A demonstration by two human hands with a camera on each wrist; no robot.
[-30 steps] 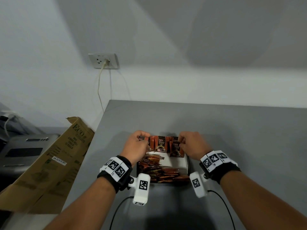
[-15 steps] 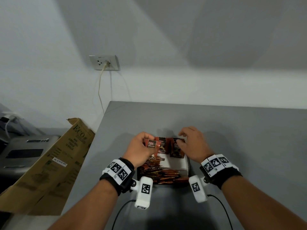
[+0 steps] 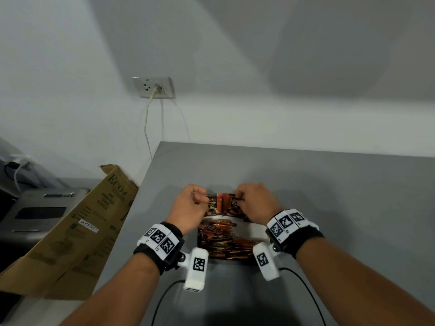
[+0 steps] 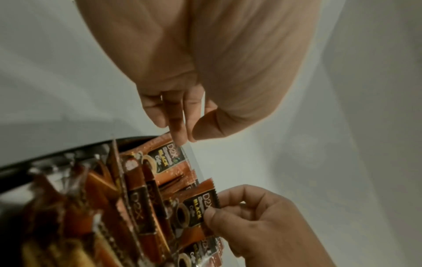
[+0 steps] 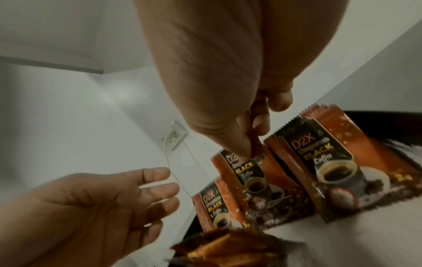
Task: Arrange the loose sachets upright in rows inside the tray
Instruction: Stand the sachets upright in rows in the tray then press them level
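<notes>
A black-rimmed tray [image 3: 247,231] with a white floor lies on the grey table. Orange-and-black coffee sachets [image 3: 215,205] stand upright in a row at its far end. A loose pile of sachets [image 3: 223,243] fills the near part. My right hand [image 5: 250,146] pinches the top edge of the middle upright sachet [image 5: 248,173] between thumb and finger. My left hand [image 3: 200,200] hovers at the row's left end. In the right wrist view the left hand [image 5: 164,187] has relaxed fingers with nothing between them, just short of the leftmost sachet [image 5: 212,204].
The table [image 3: 329,196] stretches away to the right and behind the tray. A cardboard box [image 3: 77,231] leans at the table's left edge beside a grey machine [image 3: 35,212]. A wall socket [image 3: 154,87] with a cord sits on the wall behind.
My left hand brought a sachet to the left end of the row, stood it up and released it. My right hand shifted to pinch the top of a standing sachet.
</notes>
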